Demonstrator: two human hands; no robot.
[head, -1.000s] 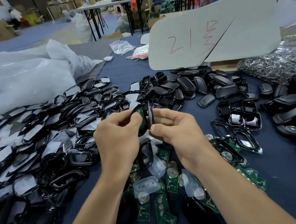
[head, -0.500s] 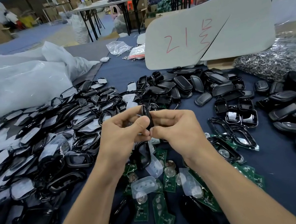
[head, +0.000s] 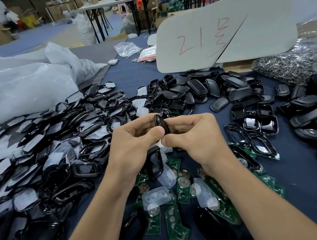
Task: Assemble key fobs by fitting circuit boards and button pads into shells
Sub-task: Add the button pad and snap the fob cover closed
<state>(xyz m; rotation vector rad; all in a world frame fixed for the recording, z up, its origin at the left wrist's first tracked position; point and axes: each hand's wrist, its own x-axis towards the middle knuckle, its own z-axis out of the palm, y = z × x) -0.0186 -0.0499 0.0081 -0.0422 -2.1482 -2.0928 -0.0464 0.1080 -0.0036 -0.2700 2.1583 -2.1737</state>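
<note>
A black key fob (head: 161,123) stands on edge between both hands above the table's middle. My left hand (head: 134,142) pinches it from the left with thumb and fingers. My right hand (head: 192,135) presses it from the right, thumb tip meeting the left thumb. Its two shell halves look closed together; nothing of the inside shows. Below the hands lie several green circuit boards (head: 181,178) with coin cells, clear button pads (head: 156,195), and an empty black shell frame (head: 154,162).
A big heap of black shell frames with white film (head: 45,151) fills the left. Black shell backs (head: 199,90) pile up ahead, more shells (head: 314,121) at the right. White plastic bags (head: 19,89), a grey foam sign (head: 224,29) and metal key rings (head: 292,64) sit behind.
The green board seen between the shell halves a second ago is now hidden; the halves have come together and both thumbs press closer on the fob.
</note>
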